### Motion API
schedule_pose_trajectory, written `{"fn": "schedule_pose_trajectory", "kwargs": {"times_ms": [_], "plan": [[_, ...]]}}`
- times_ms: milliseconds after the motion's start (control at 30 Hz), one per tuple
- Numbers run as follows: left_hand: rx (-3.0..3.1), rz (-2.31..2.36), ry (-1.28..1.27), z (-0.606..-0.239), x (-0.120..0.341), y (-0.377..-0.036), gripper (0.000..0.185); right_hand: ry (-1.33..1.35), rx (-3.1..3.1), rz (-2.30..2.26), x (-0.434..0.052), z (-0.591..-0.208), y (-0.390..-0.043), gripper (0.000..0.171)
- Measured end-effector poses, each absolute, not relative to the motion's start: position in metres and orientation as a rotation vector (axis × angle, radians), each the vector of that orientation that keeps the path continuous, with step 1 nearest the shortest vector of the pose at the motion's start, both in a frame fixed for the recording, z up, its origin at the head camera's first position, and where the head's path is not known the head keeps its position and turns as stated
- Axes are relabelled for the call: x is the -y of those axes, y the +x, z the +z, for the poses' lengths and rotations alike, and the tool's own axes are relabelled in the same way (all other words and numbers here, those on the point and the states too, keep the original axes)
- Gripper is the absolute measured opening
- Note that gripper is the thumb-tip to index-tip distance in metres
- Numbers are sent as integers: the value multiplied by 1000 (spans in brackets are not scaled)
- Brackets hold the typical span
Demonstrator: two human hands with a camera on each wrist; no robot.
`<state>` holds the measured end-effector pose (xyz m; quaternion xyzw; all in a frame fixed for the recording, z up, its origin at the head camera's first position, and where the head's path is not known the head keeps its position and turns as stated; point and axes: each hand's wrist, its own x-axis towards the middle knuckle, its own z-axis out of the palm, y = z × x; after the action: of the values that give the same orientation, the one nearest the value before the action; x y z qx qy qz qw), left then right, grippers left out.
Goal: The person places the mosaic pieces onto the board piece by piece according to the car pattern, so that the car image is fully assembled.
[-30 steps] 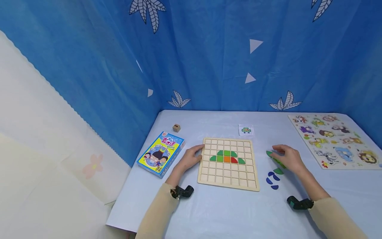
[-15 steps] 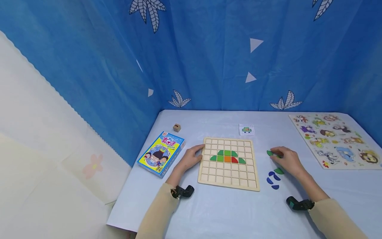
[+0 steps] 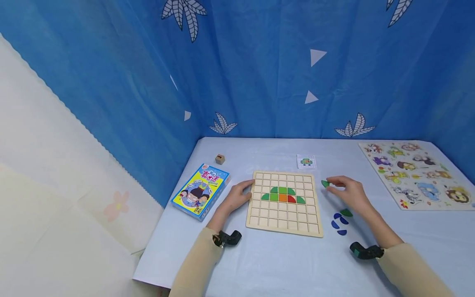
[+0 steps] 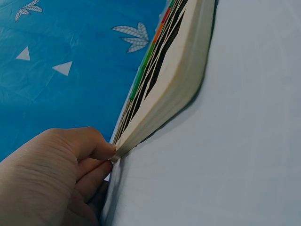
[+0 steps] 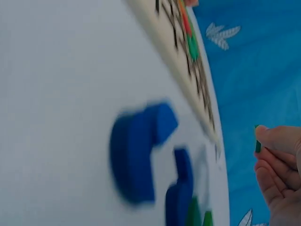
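Observation:
A wooden grid board [image 3: 259, 222] lies flat, with green, orange and red pieces set in its middle cells. My left hand [image 3: 237, 196] holds the board at its left edge; in the left wrist view the thumb [image 4: 89, 141] is bent against the rim, with the other fingers below it. Between thumb and fingertips, my right hand [image 3: 350, 193] pinches a green quarter-circle piece [image 3: 325, 183], raised above the table right of the board. Below that hand lie another green piece [image 3: 346, 212] and several blue half-round pieces [image 3: 342, 232]. The blue pieces look blurred in the right wrist view.
Behind the board lies a small pattern card [image 3: 306, 161]. A boxed card game [image 3: 200, 192] and a small wooden block [image 3: 220, 159] are at the left. An animal puzzle board [image 3: 415, 177] lies at the right. A blue curtain [image 3: 259, 82] hangs behind the table.
My right hand has lifted off the table and moved left towards the board, carrying the green quarter-circle piece. The left hand and the board have stayed put.

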<state>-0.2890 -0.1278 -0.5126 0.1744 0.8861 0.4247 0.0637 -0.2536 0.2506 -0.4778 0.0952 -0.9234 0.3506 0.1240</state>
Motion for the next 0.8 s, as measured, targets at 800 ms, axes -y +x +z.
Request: {"fn": "schedule_pose_trajectory", "kwargs": {"times_ms": [800], "plan": [[-2674, 1281, 543, -511, 129, -288, 51, 818, 2682, 1330, -102, -490, -244, 26]]}}
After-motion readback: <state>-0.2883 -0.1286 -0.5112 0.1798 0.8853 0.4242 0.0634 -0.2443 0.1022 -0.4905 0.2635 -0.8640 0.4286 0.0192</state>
